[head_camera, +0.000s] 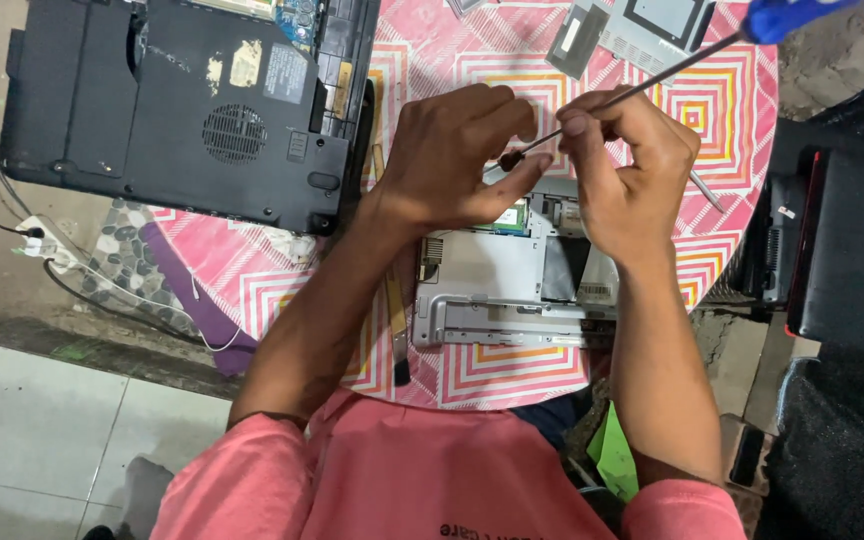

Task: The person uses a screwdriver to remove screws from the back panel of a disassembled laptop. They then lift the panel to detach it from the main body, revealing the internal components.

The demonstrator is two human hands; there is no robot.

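We held the screwdriver [642, 88] by its thin metal shaft in our right hand [624, 170], the fingers pinched round the shaft just above the tip, while its blue handle stuck up toward the far edge of the worktop [472, 375]. Our left hand [452, 160] rested on the opened silver laptop base [497, 285], fingers curled and the thumb meeting the tip to steady it; whether a screw sat under them we could not tell. The silver base lay bottom-up in the middle of the striped pink cloth, right under both hands. To work this step well, we judged it best to keep the shaft in line with the screw, press lightly and turn slowly. A black laptop [182, 100] lay upside down to the left, and a grey cover panel [652, 25] at the far edge. We saw no tray or box for loose parts.
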